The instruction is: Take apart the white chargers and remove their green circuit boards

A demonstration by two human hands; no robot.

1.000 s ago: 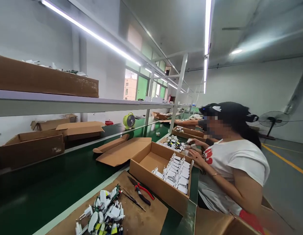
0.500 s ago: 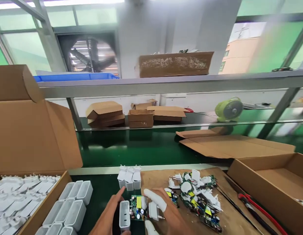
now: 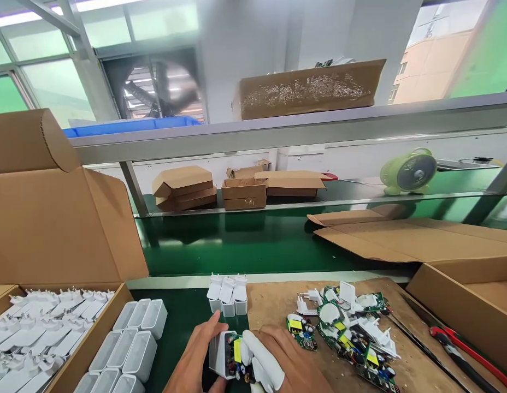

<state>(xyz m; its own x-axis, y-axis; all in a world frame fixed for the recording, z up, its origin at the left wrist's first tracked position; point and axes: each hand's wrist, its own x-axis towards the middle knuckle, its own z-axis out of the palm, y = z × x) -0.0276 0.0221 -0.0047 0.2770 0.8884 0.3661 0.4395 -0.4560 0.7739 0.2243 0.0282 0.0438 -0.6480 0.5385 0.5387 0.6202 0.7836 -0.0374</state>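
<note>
My left hand (image 3: 196, 353) grips a white plastic charger case (image 3: 217, 356), thumb below and fingers on its far side. In my right hand (image 3: 294, 363), whose fingertips wear white finger cots, is a green circuit board (image 3: 237, 353) with a yellow-wrapped part. The board's left end meets the open side of the case; how deep it sits there I cannot tell. The white plug piece by the board is now mostly hidden behind my right fingers. Just beyond my hands stand three white cases (image 3: 228, 305) with plug covers on top.
Rows of open white cases (image 3: 124, 355) and a carton of plug covers (image 3: 44, 338) lie to the left. At right are a pile of circuit boards (image 3: 352, 333), red-and-black-handled pliers (image 3: 454, 349) and an open cardboard box (image 3: 462, 305). A green conveyor belt (image 3: 237, 245) runs behind.
The case has tilted and turned its opening toward the board. My right hand has brought the board left against it, fingers closing over the plug piece. The view has shifted slightly.
</note>
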